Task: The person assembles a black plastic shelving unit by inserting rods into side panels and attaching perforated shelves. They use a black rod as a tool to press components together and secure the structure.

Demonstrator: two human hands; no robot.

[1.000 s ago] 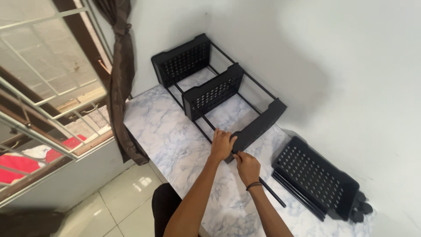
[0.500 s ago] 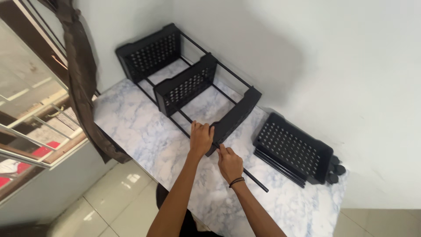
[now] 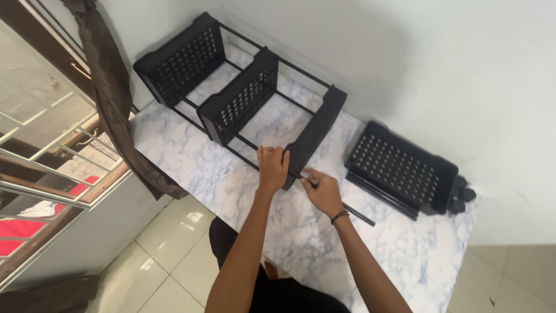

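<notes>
Hands stay put as the view has pulled back: left hand [image 3: 272, 167] grips the third tray [image 3: 315, 136] of the black rack lying on the marble surface [image 3: 191, 168]. Right hand [image 3: 322, 191] pinches a black rod [image 3: 356, 214] at that tray's corner, so fitting appears unfinished

The worktop [image 3: 243, 191] is showing a smooth, faintly glossy marble-patterned surface, white veined with blue-grey. The rack [image 3: 243, 98] lying on it is looking like matt black plastic in its perforated trays, joined by thin, dark, smooth rods [image 3: 301, 69] that are reading as metal. The separate tray [image 3: 399, 168] is sharing the same dull black perforated plastic finish. The curtain [image 3: 113, 98] is hanging as soft brown cloth, slightly sheeny. The floor tiles [image 3: 174, 243] are gleaming, glossy and pale.
</notes>
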